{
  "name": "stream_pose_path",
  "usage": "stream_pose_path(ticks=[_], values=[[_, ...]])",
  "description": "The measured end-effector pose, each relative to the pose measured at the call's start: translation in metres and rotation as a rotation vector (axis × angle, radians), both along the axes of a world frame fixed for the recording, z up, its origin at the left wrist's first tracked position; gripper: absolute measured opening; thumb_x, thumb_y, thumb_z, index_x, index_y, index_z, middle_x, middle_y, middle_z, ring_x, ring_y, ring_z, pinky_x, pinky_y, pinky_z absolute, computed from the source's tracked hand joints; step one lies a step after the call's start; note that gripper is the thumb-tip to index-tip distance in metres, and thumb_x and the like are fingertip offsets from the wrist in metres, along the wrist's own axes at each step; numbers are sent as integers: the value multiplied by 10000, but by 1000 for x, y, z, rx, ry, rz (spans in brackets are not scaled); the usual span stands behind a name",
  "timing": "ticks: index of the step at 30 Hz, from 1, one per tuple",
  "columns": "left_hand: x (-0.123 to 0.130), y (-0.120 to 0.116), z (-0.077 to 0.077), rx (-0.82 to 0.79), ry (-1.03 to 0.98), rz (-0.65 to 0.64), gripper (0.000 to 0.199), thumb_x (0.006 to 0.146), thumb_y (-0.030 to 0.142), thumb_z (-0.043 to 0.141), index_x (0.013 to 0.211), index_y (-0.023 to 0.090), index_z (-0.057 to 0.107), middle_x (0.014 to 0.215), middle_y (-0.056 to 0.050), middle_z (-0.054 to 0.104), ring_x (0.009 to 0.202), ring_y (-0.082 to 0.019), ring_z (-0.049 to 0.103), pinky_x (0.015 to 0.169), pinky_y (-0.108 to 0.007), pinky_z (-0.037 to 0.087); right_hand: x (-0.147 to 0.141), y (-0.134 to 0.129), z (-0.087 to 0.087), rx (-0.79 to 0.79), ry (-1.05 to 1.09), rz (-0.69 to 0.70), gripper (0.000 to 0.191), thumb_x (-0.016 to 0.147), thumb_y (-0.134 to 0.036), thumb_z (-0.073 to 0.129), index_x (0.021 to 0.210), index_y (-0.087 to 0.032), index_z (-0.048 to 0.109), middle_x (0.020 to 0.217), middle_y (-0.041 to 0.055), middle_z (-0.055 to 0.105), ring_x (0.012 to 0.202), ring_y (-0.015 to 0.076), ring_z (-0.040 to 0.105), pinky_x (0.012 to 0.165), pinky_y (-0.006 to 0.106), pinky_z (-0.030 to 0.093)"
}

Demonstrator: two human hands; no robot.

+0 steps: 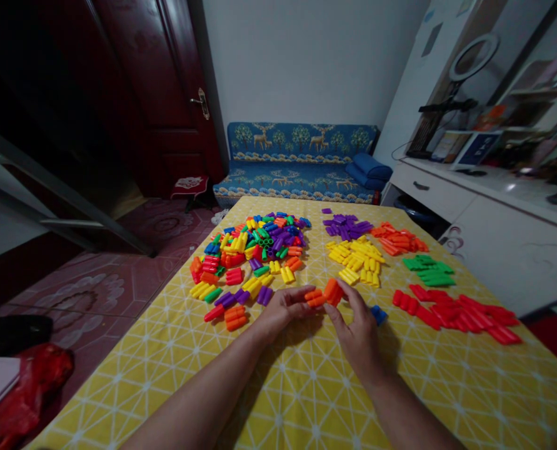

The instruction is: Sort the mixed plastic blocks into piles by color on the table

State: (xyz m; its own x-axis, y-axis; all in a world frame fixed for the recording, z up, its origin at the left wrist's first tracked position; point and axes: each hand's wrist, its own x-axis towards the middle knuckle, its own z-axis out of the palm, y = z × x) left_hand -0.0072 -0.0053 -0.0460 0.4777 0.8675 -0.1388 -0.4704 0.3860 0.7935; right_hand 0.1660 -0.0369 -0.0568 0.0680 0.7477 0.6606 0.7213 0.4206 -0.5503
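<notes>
Between the fingers of my left hand is an orange plastic piece made of short tubes. My right hand pinches a second orange piece, tilted, close beside the first; whether the two touch I cannot tell. Under my right hand a blue piece lies on the table, partly hidden. A mixed pile of coloured tube pieces spreads to the left. Sorted by colour on the right are purple, yellow, orange, green and red pieces.
The pieces lie on a table with a yellow patterned cloth. Beyond it stands a blue sofa. A white cabinet is at the right, a metal ladder frame at the left. A small stool sits near the door.
</notes>
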Motion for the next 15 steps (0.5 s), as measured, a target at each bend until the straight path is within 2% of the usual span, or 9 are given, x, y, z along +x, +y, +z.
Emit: stream_pose_path(ticks=[7, 12, 15], values=[[2, -1, 1, 36, -3, 42, 574, 615, 218, 896, 1143, 116, 694, 1158, -184, 712, 911, -249, 723, 886, -364, 518, -2, -6, 8, 54, 7, 8, 422, 941, -368, 553, 1328, -204, 519, 1244, 131, 664, 1113, 254, 657, 919, 403, 569], [0, 2, -2, 87, 43, 33, 599, 617, 264, 900, 1161, 122, 692, 1156, -179, 711, 914, -240, 715, 871, -342, 514, -2, -4, 6, 99, -6, 23, 445, 936, -323, 566, 1360, -211, 487, 1288, 137, 634, 1175, 259, 621, 966, 418, 544], [-2, 5, -5, 154, 76, -10, 585, 628, 322, 892, 1151, 131, 713, 1121, -163, 722, 937, -249, 701, 876, -331, 503, -4, -1, 7, -19, -142, 100, 416, 932, -275, 557, 1343, -231, 511, 1286, 108, 640, 1171, 251, 620, 977, 423, 537]])
